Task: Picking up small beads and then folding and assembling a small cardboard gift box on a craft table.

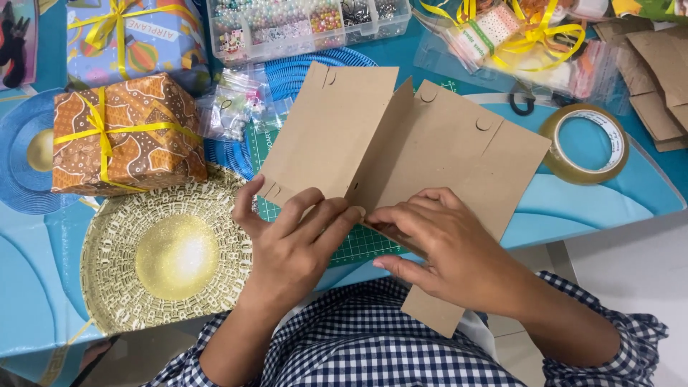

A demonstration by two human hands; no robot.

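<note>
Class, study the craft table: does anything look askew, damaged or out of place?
Nothing looks damaged or spilled. The brown card sheet lies tilted across the green cutting mat, one panel raised along a fold, its lower corner hanging past the table edge. The left hand and right hand press on it.

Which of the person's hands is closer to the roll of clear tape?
Right. The right hand presses the flat brown cardboard sheet below and left of the roll of clear packing tape; the left hand rests on the same sheet, farther left.
</note>
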